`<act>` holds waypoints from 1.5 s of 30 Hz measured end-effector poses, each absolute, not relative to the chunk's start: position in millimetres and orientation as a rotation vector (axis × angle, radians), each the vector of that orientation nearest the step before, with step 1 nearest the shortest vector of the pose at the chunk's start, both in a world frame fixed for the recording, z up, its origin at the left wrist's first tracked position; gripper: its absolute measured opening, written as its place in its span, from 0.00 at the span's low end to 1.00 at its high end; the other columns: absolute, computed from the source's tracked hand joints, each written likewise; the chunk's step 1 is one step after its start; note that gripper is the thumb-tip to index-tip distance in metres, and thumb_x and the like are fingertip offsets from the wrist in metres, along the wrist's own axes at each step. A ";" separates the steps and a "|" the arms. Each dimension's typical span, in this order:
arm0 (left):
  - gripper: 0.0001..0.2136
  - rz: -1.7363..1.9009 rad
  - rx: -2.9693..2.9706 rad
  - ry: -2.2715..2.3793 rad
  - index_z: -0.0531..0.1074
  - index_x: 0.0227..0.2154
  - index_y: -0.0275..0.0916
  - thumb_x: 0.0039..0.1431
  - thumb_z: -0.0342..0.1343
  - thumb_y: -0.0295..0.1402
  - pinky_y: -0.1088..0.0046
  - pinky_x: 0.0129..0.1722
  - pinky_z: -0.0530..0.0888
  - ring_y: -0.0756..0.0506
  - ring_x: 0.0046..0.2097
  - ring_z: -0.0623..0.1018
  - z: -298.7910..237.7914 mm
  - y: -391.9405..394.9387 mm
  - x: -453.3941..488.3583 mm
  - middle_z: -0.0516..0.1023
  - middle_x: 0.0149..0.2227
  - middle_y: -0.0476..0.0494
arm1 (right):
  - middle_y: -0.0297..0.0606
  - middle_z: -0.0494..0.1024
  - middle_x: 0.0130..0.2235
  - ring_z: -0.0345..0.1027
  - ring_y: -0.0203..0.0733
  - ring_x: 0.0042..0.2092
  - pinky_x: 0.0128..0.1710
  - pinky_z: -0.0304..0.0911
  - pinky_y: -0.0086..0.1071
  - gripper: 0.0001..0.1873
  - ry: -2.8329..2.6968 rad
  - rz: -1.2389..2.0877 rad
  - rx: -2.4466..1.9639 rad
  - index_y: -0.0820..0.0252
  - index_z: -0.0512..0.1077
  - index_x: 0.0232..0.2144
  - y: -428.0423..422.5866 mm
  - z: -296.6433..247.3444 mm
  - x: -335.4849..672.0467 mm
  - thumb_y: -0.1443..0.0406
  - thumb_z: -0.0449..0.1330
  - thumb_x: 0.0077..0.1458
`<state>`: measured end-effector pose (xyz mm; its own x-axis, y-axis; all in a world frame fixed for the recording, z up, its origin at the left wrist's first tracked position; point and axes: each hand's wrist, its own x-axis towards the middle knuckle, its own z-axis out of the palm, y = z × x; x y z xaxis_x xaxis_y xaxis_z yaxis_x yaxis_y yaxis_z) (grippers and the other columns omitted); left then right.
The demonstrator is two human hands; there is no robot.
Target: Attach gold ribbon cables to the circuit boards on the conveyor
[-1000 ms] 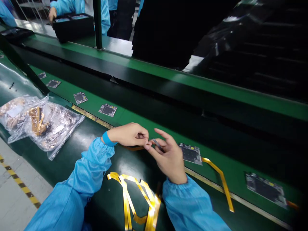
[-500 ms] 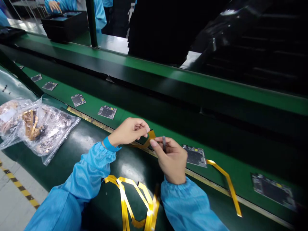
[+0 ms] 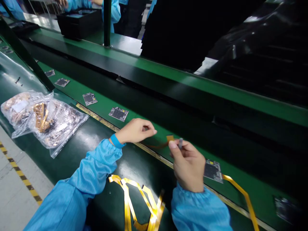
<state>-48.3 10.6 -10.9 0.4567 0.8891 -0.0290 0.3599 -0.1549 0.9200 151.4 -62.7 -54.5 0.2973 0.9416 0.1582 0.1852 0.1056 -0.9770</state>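
My right hand (image 3: 189, 165) pinches a golden-brown flex ribbon cable (image 3: 169, 138) near its end, between thumb and forefinger. The cable's tail runs left, low over the green belt. A grey stick-like tool (image 3: 180, 143) pokes up from among the same fingers; its full shape is hidden. My left hand (image 3: 138, 131), with a blue wrist band, is closed in a pinch to the left, apart from the cable end. Whether anything small is in its fingertips does not show. Beside my right hand lies a circuit board (image 3: 213, 171) with a yellow flex cable (image 3: 240, 192) extending from it.
Several loose yellow flex cables (image 3: 128, 189) lie on the dark bench in front of me. Clear plastic bags (image 3: 60, 118) of parts sit at left. More circuit boards (image 3: 118, 114) rest along the green belt (image 3: 141, 123). A green post (image 3: 107, 24) and a co-worker's blue sleeves are beyond.
My right hand has drawn the flex cable end away to the right, and my left fingers are now apart from it. The view has shifted somewhat.
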 end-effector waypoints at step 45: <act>0.13 0.153 2.497 1.515 0.82 0.49 0.34 0.66 0.55 0.26 0.59 0.65 0.72 0.37 0.58 0.77 -37.7 26.9 -92.9 0.80 0.54 0.35 | 0.40 0.87 0.37 0.80 0.46 0.39 0.41 0.74 0.35 0.10 -1.633 0.993 -1.621 0.55 0.83 0.34 56.8 -120.1 112.1 0.56 0.71 0.53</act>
